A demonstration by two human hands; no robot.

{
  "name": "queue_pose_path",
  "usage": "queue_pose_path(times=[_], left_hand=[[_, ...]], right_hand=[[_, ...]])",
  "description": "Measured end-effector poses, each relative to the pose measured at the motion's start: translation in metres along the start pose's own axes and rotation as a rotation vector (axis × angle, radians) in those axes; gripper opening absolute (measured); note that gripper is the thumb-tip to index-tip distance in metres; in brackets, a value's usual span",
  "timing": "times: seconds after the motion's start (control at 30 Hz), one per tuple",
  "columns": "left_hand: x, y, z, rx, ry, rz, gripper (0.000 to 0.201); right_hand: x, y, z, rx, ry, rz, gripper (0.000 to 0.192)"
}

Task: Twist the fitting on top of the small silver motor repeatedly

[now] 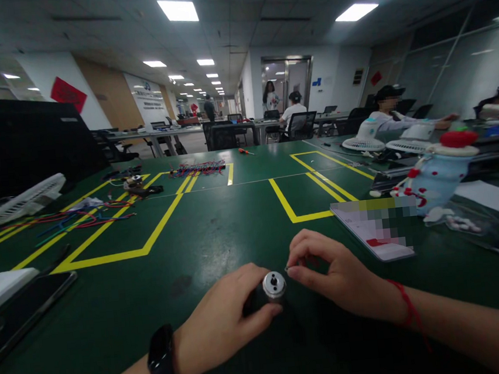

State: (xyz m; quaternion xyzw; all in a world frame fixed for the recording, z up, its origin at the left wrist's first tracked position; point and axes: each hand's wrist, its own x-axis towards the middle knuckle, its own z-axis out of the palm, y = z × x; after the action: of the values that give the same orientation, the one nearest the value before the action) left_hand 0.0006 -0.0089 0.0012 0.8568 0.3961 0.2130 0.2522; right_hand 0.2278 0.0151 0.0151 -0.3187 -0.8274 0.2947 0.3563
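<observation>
My left hand is wrapped round a small cylindrical metal motor. The motor stands upright, with its silver end face up, a dark spot at its centre and small holes in that face. Just to its right, my right hand has its thumb and forefinger pinched together. A tiny metal piece shows at those fingertips, too small for me to name for certain. My right fingertips are close beside the motor's top and apart from it.
Wires and a white fan lie left, with a phone nearer. At right are a pale booklet, a blue snowman-like figure and a plastic bag. A screwdriver lies at the far edge. A co-worker sits far right.
</observation>
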Motion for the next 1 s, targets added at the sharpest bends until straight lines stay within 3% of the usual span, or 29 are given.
queue_pose_path(times=[0.17,0.3,0.4,0.5,0.57,0.7,0.83,0.9,1.0], left_hand=[[-0.001,0.0,-0.001,0.011,0.0,-0.018,0.012],[-0.002,-0.001,0.0,0.005,-0.006,-0.025,0.015],[-0.002,-0.002,0.0,0.007,-0.008,-0.022,0.015],[-0.002,-0.002,0.0,0.011,-0.009,-0.018,0.016],[-0.002,-0.002,0.0,0.009,-0.012,-0.019,0.015],[-0.002,-0.001,-0.001,0.004,-0.013,-0.019,0.015],[-0.002,-0.001,-0.001,0.0,-0.017,-0.023,0.016],[-0.001,-0.001,-0.001,-0.001,-0.023,-0.025,0.016],[0.0,-0.001,0.0,0.002,-0.016,-0.027,0.016]], right_hand=[[-0.008,0.015,-0.01,-0.121,-0.338,0.068,0.007],[-0.007,0.018,-0.016,-0.066,-0.379,0.099,0.012],[-0.003,0.028,-0.019,0.176,-0.292,0.26,0.023],[0.003,0.048,-0.023,0.534,-0.054,0.494,0.025],[0.005,0.058,-0.025,0.606,0.027,0.528,0.026],[0.004,0.055,-0.026,0.552,-0.06,0.498,0.025],[-0.001,0.03,-0.019,0.187,-0.326,0.254,0.023],[-0.001,0.021,-0.014,0.056,-0.349,0.16,0.011],[0.001,0.015,-0.008,0.02,-0.273,0.143,0.008]])
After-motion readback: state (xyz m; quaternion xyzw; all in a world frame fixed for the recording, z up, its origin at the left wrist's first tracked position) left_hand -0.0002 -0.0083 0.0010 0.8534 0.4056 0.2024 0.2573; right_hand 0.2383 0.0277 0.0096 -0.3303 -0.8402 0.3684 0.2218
